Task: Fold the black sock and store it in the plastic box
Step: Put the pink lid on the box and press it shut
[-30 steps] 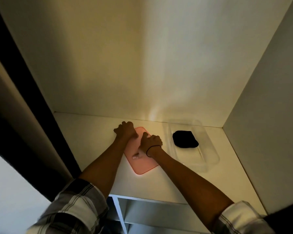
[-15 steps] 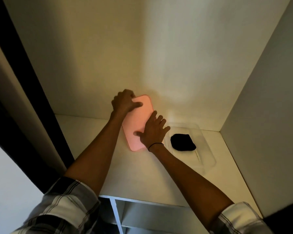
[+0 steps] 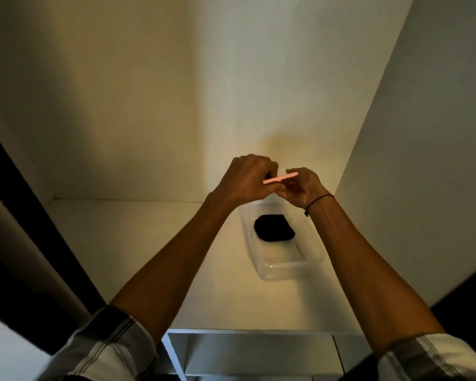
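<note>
The folded black sock [image 3: 274,228] lies inside the clear plastic box [image 3: 287,270], toward its far end, on the white shelf. Above the far end of the box both hands hold a thin pink lid [image 3: 280,178], seen nearly edge-on and about level. My left hand [image 3: 248,180] grips its left end with fingers curled over it. My right hand [image 3: 302,187], with a dark band at the wrist, grips its right end. The lid hangs well above the box rim, apart from it.
The white shelf [image 3: 138,243] sits in an alcove with a back wall [image 3: 176,92] and a right side wall [image 3: 423,133] close to the box. A dark door frame [image 3: 19,204] runs along the left. Lower shelf compartments [image 3: 253,353] open below the front edge.
Both hands lifted the pink lid off the shelf, tilted it up, then carried it right to above the box, turned nearly flat. The sock and box stayed put.
</note>
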